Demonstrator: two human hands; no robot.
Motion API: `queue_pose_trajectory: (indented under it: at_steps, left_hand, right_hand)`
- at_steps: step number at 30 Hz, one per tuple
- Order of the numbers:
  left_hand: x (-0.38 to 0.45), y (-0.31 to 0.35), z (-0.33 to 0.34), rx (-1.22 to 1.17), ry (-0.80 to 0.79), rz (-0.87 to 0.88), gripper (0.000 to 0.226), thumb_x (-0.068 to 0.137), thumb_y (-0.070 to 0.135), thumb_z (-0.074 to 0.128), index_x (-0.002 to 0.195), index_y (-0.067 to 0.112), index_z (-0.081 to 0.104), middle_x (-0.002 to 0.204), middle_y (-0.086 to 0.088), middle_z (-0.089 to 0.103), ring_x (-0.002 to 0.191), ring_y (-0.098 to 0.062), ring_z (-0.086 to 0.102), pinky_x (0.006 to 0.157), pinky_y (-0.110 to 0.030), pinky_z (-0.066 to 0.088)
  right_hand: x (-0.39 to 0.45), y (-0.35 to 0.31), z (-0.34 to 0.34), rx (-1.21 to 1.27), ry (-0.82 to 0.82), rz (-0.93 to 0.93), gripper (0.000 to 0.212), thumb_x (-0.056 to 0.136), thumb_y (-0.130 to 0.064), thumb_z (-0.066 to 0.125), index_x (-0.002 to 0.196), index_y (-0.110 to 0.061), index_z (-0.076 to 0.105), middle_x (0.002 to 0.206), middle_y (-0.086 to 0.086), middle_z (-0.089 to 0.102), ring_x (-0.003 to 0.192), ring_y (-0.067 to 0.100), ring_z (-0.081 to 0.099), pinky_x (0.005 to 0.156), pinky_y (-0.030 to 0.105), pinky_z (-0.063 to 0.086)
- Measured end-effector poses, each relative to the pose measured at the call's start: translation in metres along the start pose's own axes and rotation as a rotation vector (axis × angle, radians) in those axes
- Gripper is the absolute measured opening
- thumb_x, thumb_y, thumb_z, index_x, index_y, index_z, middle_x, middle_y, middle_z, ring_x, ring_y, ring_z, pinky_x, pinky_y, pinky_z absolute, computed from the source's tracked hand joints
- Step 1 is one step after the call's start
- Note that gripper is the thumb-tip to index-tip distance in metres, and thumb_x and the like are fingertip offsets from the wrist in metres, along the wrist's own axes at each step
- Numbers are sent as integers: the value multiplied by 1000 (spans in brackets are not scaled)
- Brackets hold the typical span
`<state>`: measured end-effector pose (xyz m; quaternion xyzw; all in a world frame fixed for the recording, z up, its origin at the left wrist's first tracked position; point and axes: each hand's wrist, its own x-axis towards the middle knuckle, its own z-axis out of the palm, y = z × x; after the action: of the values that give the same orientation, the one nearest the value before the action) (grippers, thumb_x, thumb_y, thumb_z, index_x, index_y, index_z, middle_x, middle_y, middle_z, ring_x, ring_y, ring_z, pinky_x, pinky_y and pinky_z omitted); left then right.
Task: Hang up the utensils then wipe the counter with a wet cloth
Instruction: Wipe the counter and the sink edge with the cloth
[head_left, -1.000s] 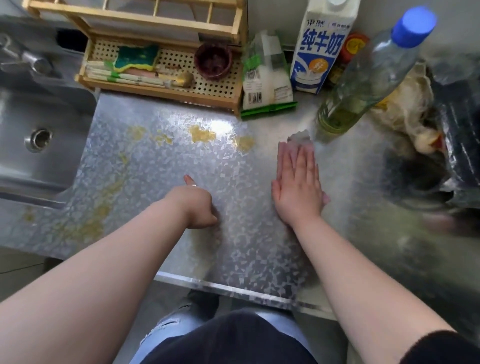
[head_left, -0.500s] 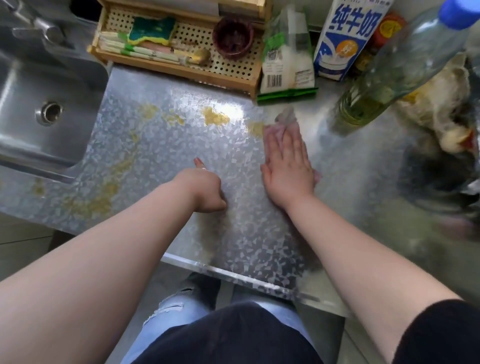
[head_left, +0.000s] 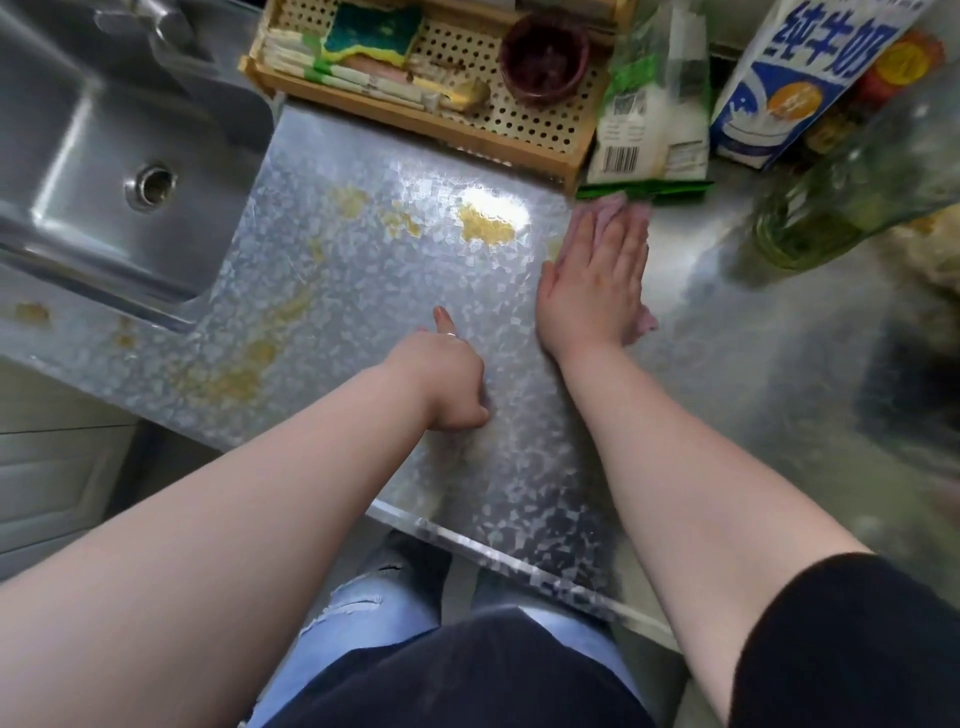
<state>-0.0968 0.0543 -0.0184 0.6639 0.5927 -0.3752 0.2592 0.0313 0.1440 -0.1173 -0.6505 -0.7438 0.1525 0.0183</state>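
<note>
Stained counter below me: my right hand lies flat, fingers straight, pressing the pink cloth at one o'clock, just short of the green packet; my left hand rests loosely curled, holding nothing.

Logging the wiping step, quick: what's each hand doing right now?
Left hand: curled closed, index finger out, holding nothing, resting on the counter.
Right hand: open, flat on the pink cloth.

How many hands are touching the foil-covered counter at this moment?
2. The left hand, loosely fisted, rests on the shiny foil-covered counter near the middle; the right hand presses a pink cloth flat near the green-edged packet.
</note>
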Motion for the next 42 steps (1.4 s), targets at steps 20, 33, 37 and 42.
queue_pose_trajectory:
  at_steps: [20, 33, 37, 42]
  left_hand:
    - [-10, -14, -7, -80, 29, 66, 35, 94, 40, 45, 73, 13, 49, 158, -36, 8, 83, -30, 65, 53, -27, 33]
    - [2, -132, 41, -9, 282, 308, 54, 89, 37, 48, 137, 13, 48, 159, -16, 27, 135, -43, 36, 110, -50, 31]
    - [8, -143, 40, -7, 262, 354, 58, 89, 35, 49, 143, 13, 44, 160, -14, 27, 149, -42, 15, 120, -56, 12]
    - [11, -151, 38, -45, 237, 389, 56, 92, 34, 45, 146, 16, 43, 162, -11, 27, 151, -42, 6, 121, -59, 3]
  right_hand:
    - [-54, 32, 4, -39, 26, 111, 75, 98, -38, 39, 161, -14, 8, 168, 19, 1, 156, 34, -3, 126, 49, 8]
    - [9, -125, 29, -57, -6, 63, 72, 100, -45, 32, 162, -19, 5, 169, 16, 3, 156, 33, -2, 126, 48, 0]
    - [41, -172, 36, -54, -34, -103, 72, 100, -43, 33, 162, -24, 2, 169, 13, 5, 156, 32, 0, 126, 50, 2]
    - [15, -141, 33, -82, -87, -211, 69, 100, -41, 33, 162, -27, 5, 170, 8, -1, 156, 26, -4, 126, 48, 2]
